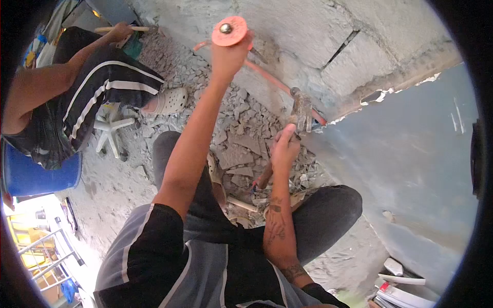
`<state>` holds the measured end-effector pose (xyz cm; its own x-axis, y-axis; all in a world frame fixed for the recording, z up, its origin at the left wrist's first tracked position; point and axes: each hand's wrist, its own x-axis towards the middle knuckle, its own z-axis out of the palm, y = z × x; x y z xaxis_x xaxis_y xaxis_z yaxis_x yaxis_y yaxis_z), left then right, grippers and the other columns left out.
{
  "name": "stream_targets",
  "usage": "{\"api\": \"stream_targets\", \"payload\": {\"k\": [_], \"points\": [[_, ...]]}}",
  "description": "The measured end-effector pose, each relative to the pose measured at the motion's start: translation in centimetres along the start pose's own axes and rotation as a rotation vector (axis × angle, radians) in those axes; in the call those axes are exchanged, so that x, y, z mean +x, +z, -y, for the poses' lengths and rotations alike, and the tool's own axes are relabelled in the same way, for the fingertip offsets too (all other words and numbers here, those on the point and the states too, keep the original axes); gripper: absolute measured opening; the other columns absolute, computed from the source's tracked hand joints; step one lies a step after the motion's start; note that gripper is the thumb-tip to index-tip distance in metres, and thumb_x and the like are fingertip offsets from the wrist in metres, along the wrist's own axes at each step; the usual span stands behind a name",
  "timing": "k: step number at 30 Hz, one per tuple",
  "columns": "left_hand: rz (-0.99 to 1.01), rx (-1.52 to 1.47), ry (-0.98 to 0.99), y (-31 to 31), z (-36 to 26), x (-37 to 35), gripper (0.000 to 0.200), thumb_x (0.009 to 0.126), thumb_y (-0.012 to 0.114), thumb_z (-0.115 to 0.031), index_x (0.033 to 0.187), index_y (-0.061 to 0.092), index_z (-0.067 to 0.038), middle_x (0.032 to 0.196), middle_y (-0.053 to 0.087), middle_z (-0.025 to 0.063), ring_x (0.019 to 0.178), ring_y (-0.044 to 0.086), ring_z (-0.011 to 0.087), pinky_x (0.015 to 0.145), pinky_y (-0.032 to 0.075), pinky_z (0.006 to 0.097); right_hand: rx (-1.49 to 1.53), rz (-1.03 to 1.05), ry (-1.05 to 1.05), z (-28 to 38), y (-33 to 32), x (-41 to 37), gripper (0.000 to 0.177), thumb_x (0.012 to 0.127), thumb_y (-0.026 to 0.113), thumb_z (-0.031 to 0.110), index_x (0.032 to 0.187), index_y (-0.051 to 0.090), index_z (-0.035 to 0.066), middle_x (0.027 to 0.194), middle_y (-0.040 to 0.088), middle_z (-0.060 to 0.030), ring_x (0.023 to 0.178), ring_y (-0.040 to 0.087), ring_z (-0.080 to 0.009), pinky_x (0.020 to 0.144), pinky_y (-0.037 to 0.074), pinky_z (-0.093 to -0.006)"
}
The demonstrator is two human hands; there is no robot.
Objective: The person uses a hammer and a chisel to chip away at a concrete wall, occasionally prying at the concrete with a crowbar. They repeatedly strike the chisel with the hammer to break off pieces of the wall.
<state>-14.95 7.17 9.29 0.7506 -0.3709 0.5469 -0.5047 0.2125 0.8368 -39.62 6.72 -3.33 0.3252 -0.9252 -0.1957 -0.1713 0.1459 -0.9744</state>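
Pink-guarded chisel (225, 29) is pointing toward the wall (303, 31), left hand (228, 59) wrapping it closed, right hand (284, 151) gripping the hammer (301, 110); good striking is requiring square aim, clear of fingers.

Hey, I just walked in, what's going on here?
Someone is crouched over rubble beside a rough, broken wall. Their left hand grips a tool that looks like a chisel, with a round pink guard, and their right hand holds a hammer by its handle. The hammer is apart from the guard. To the left, another person sits holding a wooden handle; what it belongs to isn't clear.
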Motion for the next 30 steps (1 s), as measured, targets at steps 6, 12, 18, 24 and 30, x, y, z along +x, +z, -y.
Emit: {"api": "stream_targets", "payload": {"k": [6, 12, 18, 24, 30], "points": [[0.017, 0.184, 0.133, 1.8, 2.1, 1.1, 0.009, 0.079, 0.067, -0.01, 0.08, 0.059, -0.005, 0.066, 0.056, -0.0013, 0.064, 0.054, 0.0082, 0.056, 0.044, 0.0278, -0.109, 0.017, -0.193, 6.3, -2.7, -3.1, 0.047, 0.097, 0.047, 0.042, 0.086, 0.057, -0.002, 0.064, 0.054, -0.0076, 0.058, 0.052, -0.0172, 0.058, 0.043, -0.037], [0.1, -0.037, -0.058, 0.9, 3.4, 0.9, 0.011, 0.081, 0.067, -0.014, 0.078, 0.059, -0.007, 0.066, 0.056, -0.0015, 0.062, 0.052, 0.0082, 0.055, 0.043, 0.0282, -0.11, 0.126, -0.46, 15.3, -5.8, -6.7, 0.031, 0.098, 0.052, 0.033, 0.109, 0.05, 0.004, 0.062, 0.044, 0.0038, 0.045, 0.039, -0.0043, 0.04, 0.032, -0.0221], [-0.03, 0.084, 0.184, 2.1, 2.3, 0.5, 0.015, 0.081, 0.07, -0.018, 0.087, 0.063, -0.006, 0.079, 0.064, 0.0031, 0.071, 0.061, 0.0163, 0.061, 0.048, 0.0315, -0.294, 0.158, -0.645, 20.2, -7.4, -5.2, 0.031, 0.098, 0.051, 0.031, 0.106, 0.052, 0.001, 0.065, 0.054, -0.006, 0.058, 0.05, -0.0153, 0.055, 0.043, -0.0326], [0.054, 0.176, 0.289, 2.5, 2.6, 0.5, 0.022, 0.081, 0.07, -0.021, 0.096, 0.064, -0.006, 0.086, 0.068, 0.0087, 0.08, 0.066, 0.0265, 0.068, 0.051, 0.0361, -0.407, 0.086, -0.781, 21.8, -5.7, -3.8, 0.033, 0.098, 0.049, 0.034, 0.104, 0.054, 0.002, 0.062, 0.052, -0.0055, 0.054, 0.049, -0.0144, 0.051, 0.041, -0.0301], [0.141, 0.276, 0.271, 3.0, 3.0, 0.8, 0.017, 0.084, 0.065, -0.02, 0.096, 0.064, -0.008, 0.088, 0.067, 0.0079, 0.08, 0.065, 0.0282, 0.066, 0.05, 0.0381, -0.535, 0.008, -0.975, 26.9, -1.5, -5.3, 0.038, 0.097, 0.05, 0.037, 0.109, 0.055, 0.001, 0.066, 0.061, -0.0157, 0.06, 0.062, -0.0278, 0.055, 0.047, -0.0383]]}}
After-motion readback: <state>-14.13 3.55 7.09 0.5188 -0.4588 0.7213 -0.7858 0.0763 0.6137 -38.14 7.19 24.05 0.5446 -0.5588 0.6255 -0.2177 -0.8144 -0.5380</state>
